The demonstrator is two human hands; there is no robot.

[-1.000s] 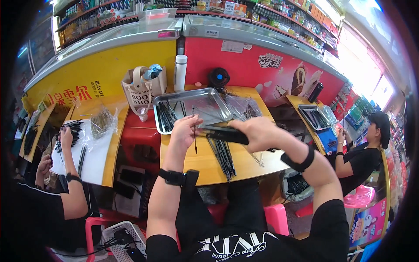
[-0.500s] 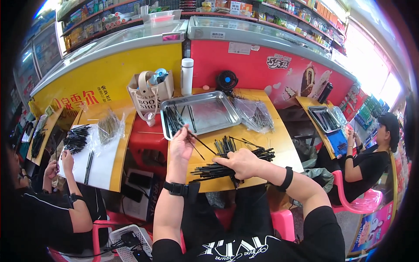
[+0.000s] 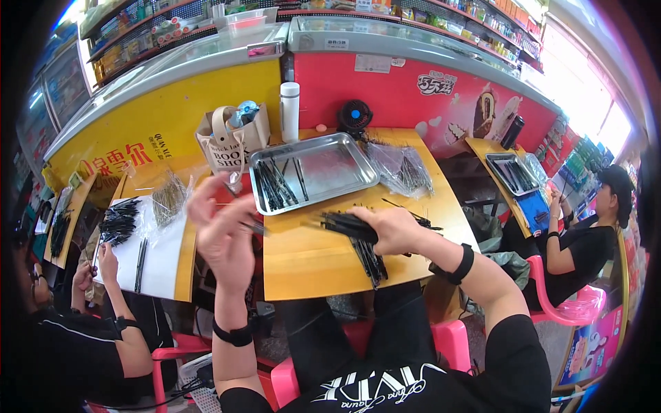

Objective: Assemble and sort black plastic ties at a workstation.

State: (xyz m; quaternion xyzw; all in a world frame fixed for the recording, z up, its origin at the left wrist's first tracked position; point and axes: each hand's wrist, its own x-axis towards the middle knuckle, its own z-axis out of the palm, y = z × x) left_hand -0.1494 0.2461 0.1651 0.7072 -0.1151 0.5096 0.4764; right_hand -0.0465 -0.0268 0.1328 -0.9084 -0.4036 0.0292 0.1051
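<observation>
Head view, looking down over a small yellow table (image 3: 323, 265): a bundle of thin black sticks (image 3: 348, 226) is gripped in the right hand (image 3: 391, 230), the fingers wrapped tightly round it, and it is held just above the table top, over a looser heap of the same black sticks (image 3: 370, 260) lying on the wood. The left hand (image 3: 224, 230) is raised at the table's left edge, blurred by motion, with a single stick or two (image 3: 253, 226) apparently pinched between thumb and fingertips (the blur leaves the exact grip uncertain). A steel tray (image 3: 330, 165) with a few sorted sticks in its left part stands beyond both hands, and clear bags of sticks (image 3: 403, 168) lie beside it to the right. The step in hand is judged to be the sorting of sticks one at a time out of the held bundle. For the next move, the picked stick would need to be carried to the tray while the bundle is kept firmly clamped, so that nothing slides loose.
</observation>
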